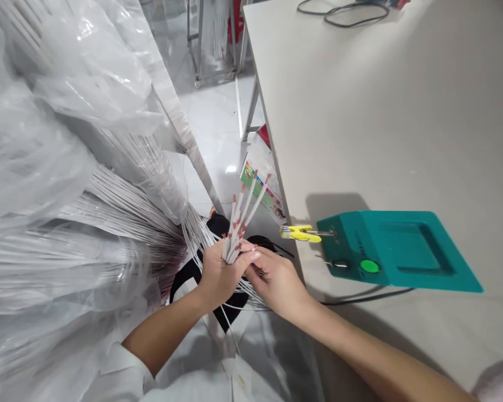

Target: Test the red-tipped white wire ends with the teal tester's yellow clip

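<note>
My left hand (220,273) is closed round a bundle of thin white wires (235,245) whose ends are reddish. Some of these ends stick up above the fist, and a few reach higher than the rest. Against the bundle's right side, my right hand (276,279) has thumb and fingers pinched together near one red wire end; what lies inside the pinch is too small to make out. The wires trail down below both hands. To the right, a teal device (402,251) with a green button carries a yellow clip (300,233) on its left side.
Many white wires (121,195) in clear plastic bags (79,56) lie along the left. The teal device rests on a pale table (381,128), with a black cable (352,14) at its far end. A wheeled metal rack (197,50) stands behind on the shiny floor (209,117).
</note>
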A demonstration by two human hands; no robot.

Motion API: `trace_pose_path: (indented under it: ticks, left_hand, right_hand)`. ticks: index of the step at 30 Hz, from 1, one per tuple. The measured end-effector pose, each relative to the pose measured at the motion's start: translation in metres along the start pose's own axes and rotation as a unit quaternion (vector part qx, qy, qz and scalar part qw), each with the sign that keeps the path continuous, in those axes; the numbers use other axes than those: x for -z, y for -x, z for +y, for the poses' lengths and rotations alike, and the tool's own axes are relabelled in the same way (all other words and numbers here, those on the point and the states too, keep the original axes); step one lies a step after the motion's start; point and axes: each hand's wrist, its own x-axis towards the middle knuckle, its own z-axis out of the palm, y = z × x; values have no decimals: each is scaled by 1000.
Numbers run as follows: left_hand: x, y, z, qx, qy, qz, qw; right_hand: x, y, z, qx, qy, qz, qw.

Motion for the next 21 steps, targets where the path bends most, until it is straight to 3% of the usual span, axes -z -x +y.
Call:
trace_pose_path:
  ticks: [3, 6, 8, 13, 17, 21]
  left_hand:
    - [-1, -2, -2, 39, 18, 20, 999]
    - [2, -4, -4, 30, 12, 29, 999]
    - [2, -4, -4, 20, -6, 17, 1000]
    - [-1, -2, -5, 24, -34, -38, 998]
    - [0, -3, -5, 46, -44, -45, 997]
    - [3, -3, -7, 26, -36, -54, 998]
  right_hand:
    - [8, 0, 0, -15, -31, -1, 999]
    - [21, -3, 0, -35, -64, 85, 994]
    - [25, -5, 1, -47, -85, 110, 989]
    - [21, -6, 2, -55, -142, 96, 984]
    - [19, -6, 2, -54, -129, 106, 984]
    - [19, -6, 2, -76, -153, 85, 982]
